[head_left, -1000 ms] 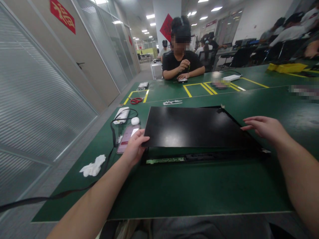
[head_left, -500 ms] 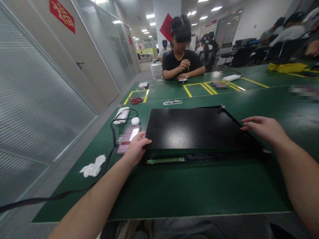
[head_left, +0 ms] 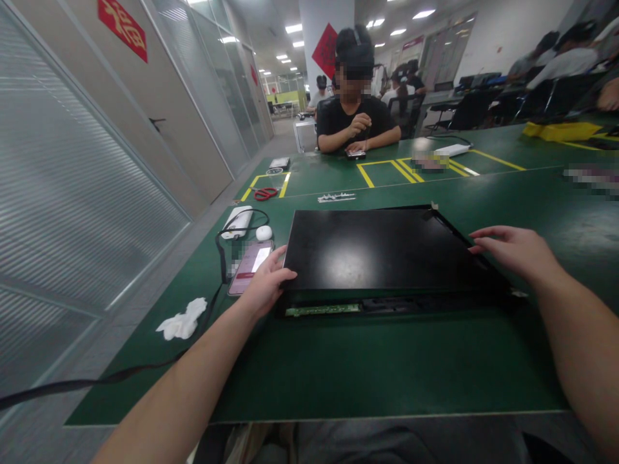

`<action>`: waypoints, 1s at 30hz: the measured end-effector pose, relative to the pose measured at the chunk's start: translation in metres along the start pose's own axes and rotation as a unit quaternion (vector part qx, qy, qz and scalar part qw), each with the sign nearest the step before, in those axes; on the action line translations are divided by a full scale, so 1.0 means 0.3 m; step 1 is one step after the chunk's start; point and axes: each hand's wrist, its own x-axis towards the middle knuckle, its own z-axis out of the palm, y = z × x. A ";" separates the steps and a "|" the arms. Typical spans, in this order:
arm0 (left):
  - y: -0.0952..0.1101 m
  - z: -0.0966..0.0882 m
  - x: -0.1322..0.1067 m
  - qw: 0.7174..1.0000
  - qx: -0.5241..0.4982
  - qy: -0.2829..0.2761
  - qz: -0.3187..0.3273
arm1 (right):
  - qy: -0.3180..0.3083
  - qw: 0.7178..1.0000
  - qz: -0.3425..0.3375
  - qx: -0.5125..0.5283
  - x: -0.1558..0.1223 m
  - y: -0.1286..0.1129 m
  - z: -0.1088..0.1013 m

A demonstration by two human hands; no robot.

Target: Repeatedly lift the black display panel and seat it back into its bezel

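A large black flat panel [head_left: 382,248] lies on the green table [head_left: 377,367], seated over a black frame. A narrow green circuit strip [head_left: 322,310] shows along the frame's near edge. My left hand [head_left: 264,287] grips the panel's near left corner, thumb on top. At the panel's right edge my right hand [head_left: 517,252] rests with fingers stretched out, fingertips touching the rim.
Left of the panel lie a phone [head_left: 249,265], a white round case [head_left: 264,233], a white power bank [head_left: 236,222] with a black cable, and a crumpled tissue [head_left: 181,321]. Red scissors [head_left: 264,193] and small parts [head_left: 335,198] sit farther back. A person in black [head_left: 355,119] works opposite.
The panel's near edge, lifted a second ago by my left hand, has come down onto the frame. My right hand has stayed at the right edge.
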 end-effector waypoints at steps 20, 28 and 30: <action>-0.003 0.002 -0.002 1.000 0.019 -0.001 -0.002 | -0.012 1.000 -0.020 -0.005 0.035 0.050 0.015; 0.004 0.013 -0.007 1.000 0.017 -0.002 -0.004 | 0.012 1.000 -0.016 -0.018 0.009 0.016 0.012; 0.002 0.010 -0.005 1.000 0.017 -0.007 -0.001 | 0.010 1.000 -0.017 -0.016 0.011 0.019 0.013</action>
